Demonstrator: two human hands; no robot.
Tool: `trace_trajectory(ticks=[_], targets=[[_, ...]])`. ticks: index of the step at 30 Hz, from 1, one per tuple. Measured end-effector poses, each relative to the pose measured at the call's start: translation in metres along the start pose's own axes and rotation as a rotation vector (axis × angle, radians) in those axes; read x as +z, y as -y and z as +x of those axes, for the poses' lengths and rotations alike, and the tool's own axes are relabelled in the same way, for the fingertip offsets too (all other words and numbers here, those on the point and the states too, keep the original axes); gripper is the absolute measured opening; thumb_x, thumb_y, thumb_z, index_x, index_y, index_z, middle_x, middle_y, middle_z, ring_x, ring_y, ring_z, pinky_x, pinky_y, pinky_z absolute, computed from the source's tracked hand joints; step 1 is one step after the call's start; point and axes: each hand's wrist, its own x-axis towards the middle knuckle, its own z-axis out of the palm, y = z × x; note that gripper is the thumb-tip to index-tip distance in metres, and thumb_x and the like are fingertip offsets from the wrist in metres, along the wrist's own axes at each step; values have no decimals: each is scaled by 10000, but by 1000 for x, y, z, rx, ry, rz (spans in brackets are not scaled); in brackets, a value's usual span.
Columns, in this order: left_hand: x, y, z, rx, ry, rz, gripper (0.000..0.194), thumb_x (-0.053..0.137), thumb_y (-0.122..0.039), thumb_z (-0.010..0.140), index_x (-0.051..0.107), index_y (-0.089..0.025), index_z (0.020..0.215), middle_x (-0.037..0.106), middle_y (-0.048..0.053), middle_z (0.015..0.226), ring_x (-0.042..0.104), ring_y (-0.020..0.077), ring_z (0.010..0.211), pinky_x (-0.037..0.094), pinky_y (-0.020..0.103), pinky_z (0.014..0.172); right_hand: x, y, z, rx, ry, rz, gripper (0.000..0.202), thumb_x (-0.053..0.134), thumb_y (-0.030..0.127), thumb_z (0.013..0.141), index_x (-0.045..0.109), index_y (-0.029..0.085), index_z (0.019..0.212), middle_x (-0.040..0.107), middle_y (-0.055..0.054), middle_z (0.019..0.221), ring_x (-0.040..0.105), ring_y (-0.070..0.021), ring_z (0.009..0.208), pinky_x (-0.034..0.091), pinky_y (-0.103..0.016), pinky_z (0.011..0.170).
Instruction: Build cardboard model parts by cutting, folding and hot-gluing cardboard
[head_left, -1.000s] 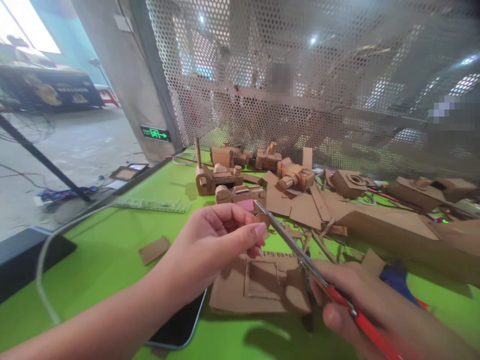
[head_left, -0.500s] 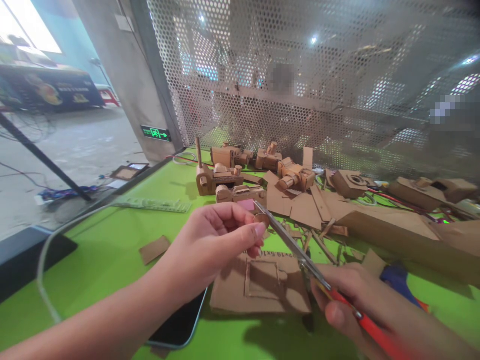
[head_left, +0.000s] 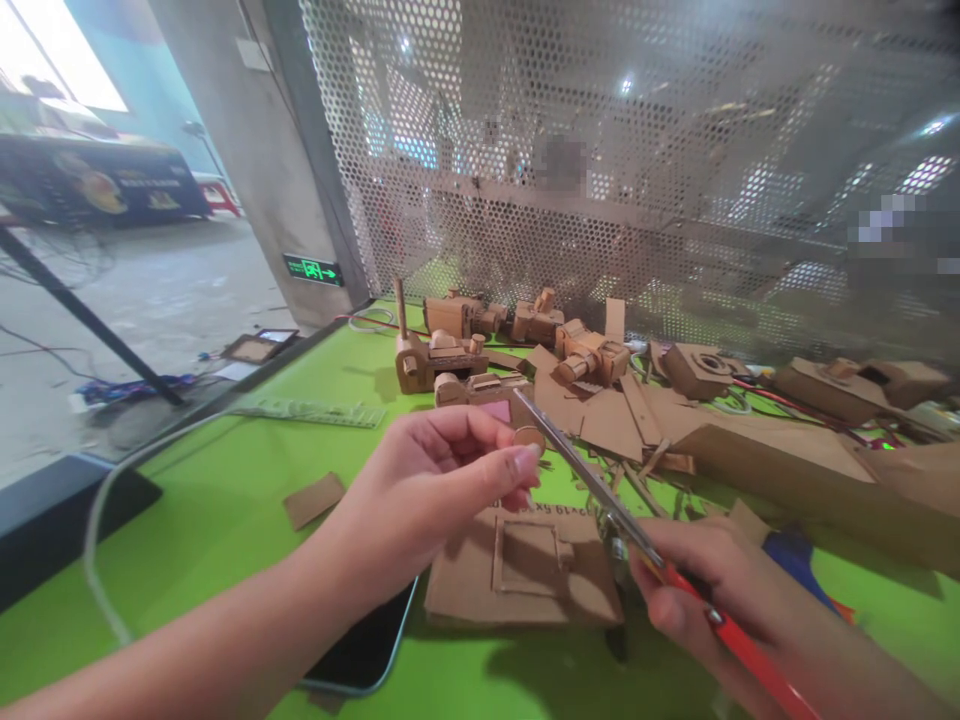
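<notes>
My left hand (head_left: 450, 470) pinches a small round cardboard disc (head_left: 529, 436) between thumb and fingers. In my right hand (head_left: 720, 590) is a pair of red-handled scissors (head_left: 585, 475), seen nearly edge-on, with the long metal blades pointing up and left. The blade tips lie close by the disc's upper right edge; I cannot tell whether they touch it. Below the hands, a flat cardboard piece (head_left: 457, 585) with a raised square frame rests on the green table (head_left: 225, 520). My left forearm partly covers a dark phone-like device (head_left: 367, 640).
Several cardboard camera-like models (head_left: 592, 352) stand along the back, before a perforated metal screen (head_left: 480, 230). Cardboard scraps and a long box piece (head_left: 810, 490) lie to the right. A clear ruler (head_left: 315, 411), a white cable (head_left: 97, 520) and a blue object (head_left: 799, 565) are also around.
The scissors have shifted slightly, their blades moving a little away from the left fingers. More of the round disc shows now. Both hands otherwise keep their holds.
</notes>
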Motion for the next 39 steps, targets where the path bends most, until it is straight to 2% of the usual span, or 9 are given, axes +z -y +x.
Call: trace_trajectory(ticks=[5,12,19,24,30,34,39], targets=[[-2,4,1,26,-35,37,215,1060,-334,835,899,-194,808,840,0,705,745,75,629,602,104,641,-1,-5,-1,-32,60,-1,657,494,815,1103,674,247,828,712,-35,759,615,-197,652,518,-264,590],[-1,8,0,2,-30,49,233,1056,-378,840,905,-204,804,842,-3,715,750,79,638,605,108,635,-1,-12,-4,29,183,70,489,545,699,1139,745,264,1040,792,-46,897,699,-229,762,561,-284,673],[-4,10,-3,24,-41,85,246,1045,-436,846,933,-219,821,853,5,717,753,78,646,610,102,650,0,-10,-4,29,198,53,512,471,698,1160,724,276,1017,814,-43,954,727,-231,805,560,-295,704],[-2,6,-1,19,-45,56,263,1075,-417,801,904,-219,773,838,-16,702,747,72,630,606,97,628,-1,-8,-2,11,189,15,564,509,751,1124,690,260,914,822,-70,937,735,-244,776,587,-320,694],[-2,9,0,-51,70,103,238,1025,-422,869,925,-221,790,830,3,699,714,81,622,594,117,602,-1,-5,0,5,189,53,597,499,789,1109,730,258,967,821,-78,923,755,-261,784,620,-336,709],[-3,12,-1,17,3,103,211,1015,-408,882,931,-236,793,850,3,732,723,80,644,593,108,627,-1,-3,1,2,185,70,576,471,753,1136,752,266,1012,828,-63,926,735,-246,762,587,-315,683],[-4,10,-2,100,-62,160,189,977,-398,925,944,-253,807,861,2,753,733,80,674,592,101,672,-2,-5,-1,47,203,75,484,552,711,1135,755,277,1069,824,-39,956,723,-232,797,569,-295,712]])
